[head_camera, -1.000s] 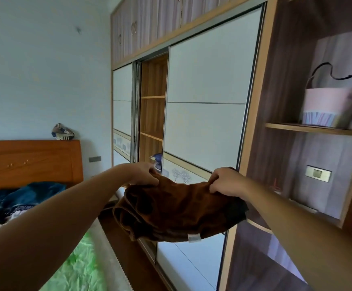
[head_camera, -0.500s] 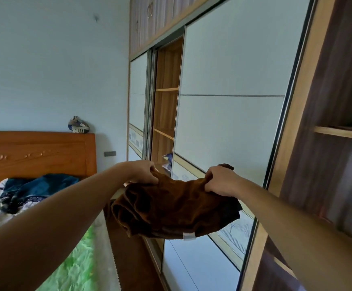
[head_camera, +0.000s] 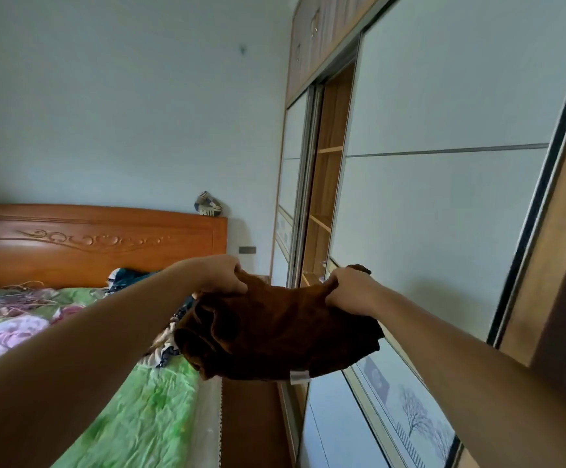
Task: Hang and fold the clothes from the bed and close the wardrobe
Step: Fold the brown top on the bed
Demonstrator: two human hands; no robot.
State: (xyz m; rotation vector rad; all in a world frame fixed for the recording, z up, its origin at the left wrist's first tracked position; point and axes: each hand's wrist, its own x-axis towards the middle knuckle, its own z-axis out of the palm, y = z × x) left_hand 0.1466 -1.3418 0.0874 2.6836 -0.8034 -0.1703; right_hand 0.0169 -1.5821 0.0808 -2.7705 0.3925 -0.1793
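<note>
Brown garment is in mid-air at 12 o'clock, bunched in a thick fold, white tag at lower edge. L hand and R hand both have fingers clenched on the top edge, one per end. My call: keep that edge taut and level so layers don't slide, then carry it flat to the open wardrobe gap at 1 o'clock. Can't tell garment type. Shelves mostly hidden behind sliding door. Clothes pile on bed, 9-10 o'clock, only partly in view.
</note>
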